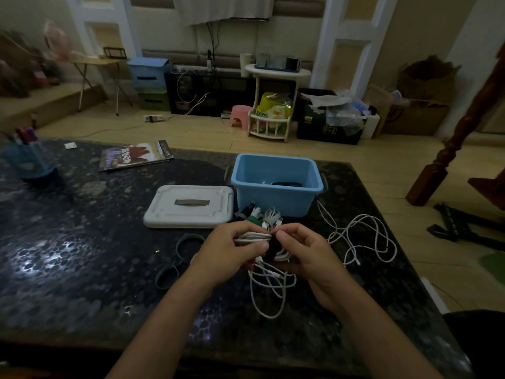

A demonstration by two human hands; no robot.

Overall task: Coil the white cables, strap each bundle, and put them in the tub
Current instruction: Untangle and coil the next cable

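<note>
Left hand (232,251), right hand (306,251) clamped on coiled white cable (252,236), perhaps strapped | loose cable (363,236) beside tub (276,187)

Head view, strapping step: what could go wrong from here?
1. The left hand and right hand hold the coiled bundle while a black strap goes on; loose loops hanging below may slip out of the wrap.
2. The uncoiled cable lies near the table's right edge and might slide off.
</note>
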